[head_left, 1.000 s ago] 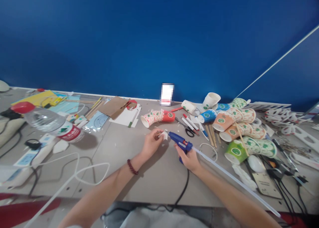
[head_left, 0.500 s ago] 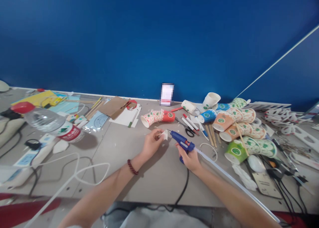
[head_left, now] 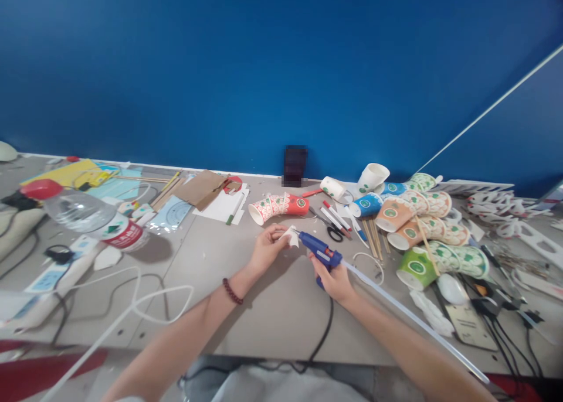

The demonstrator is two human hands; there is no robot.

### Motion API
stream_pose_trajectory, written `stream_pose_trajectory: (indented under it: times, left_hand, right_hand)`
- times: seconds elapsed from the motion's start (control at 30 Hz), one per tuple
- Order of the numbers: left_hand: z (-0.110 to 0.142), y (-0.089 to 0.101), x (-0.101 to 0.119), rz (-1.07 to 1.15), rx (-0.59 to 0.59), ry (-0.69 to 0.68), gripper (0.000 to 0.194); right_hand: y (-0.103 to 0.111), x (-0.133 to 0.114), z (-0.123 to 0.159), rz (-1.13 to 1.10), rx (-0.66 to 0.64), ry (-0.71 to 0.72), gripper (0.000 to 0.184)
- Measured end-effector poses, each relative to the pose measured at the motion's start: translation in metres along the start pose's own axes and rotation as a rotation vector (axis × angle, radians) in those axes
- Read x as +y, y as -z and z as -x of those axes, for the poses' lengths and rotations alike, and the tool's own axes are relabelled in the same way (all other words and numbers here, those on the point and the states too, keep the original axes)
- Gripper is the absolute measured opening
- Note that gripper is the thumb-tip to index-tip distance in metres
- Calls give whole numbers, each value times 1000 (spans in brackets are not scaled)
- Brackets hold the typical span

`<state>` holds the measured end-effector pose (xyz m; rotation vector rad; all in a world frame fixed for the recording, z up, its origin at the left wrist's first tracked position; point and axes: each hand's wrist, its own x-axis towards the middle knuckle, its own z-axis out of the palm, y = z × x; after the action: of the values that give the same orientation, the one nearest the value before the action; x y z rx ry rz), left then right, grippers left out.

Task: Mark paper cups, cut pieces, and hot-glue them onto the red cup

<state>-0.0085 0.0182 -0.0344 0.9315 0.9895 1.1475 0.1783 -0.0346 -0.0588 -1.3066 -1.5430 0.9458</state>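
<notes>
My left hand (head_left: 269,248) pinches a small white paper piece (head_left: 291,236) between thumb and fingers above the table. My right hand (head_left: 333,278) is wrapped round the handle of a blue hot glue gun (head_left: 319,248), a long clear glue stick (head_left: 409,314) trailing from its back. The nozzle points left and is at the paper's right edge; whether it touches I cannot tell. Just beyond both hands lies a curved row of joined red-patterned paper cups (head_left: 278,207).
Several joined paper cups (head_left: 417,268) lie at right, by wooden sticks (head_left: 373,238), pens and black scissors (head_left: 335,233). A water bottle (head_left: 94,217) and a power strip (head_left: 53,282) are at left. A dark phone-shaped object (head_left: 294,166) leans on the blue wall.
The white paper has turned so more of its face shows, and the glue gun has shifted slightly left towards it. The phone-shaped object's bright screen has gone dark.
</notes>
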Motion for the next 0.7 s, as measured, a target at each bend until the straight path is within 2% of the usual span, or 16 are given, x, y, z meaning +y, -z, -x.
stream_pose_trajectory:
  times: [0.4,0.53,0.7]
  left_hand:
    - [-3,5,-6,52,9,1,42]
    - [-3,5,-6,83,20,16,40]
    - [-4,6,-6,177,22,69,41]
  right_hand:
    - [-1,-17,-5,-89,51,-53,42]
    - [1,-18,-6,-64,36,-70,44]
    - [-1,-12,-6,34,77,-64,41]
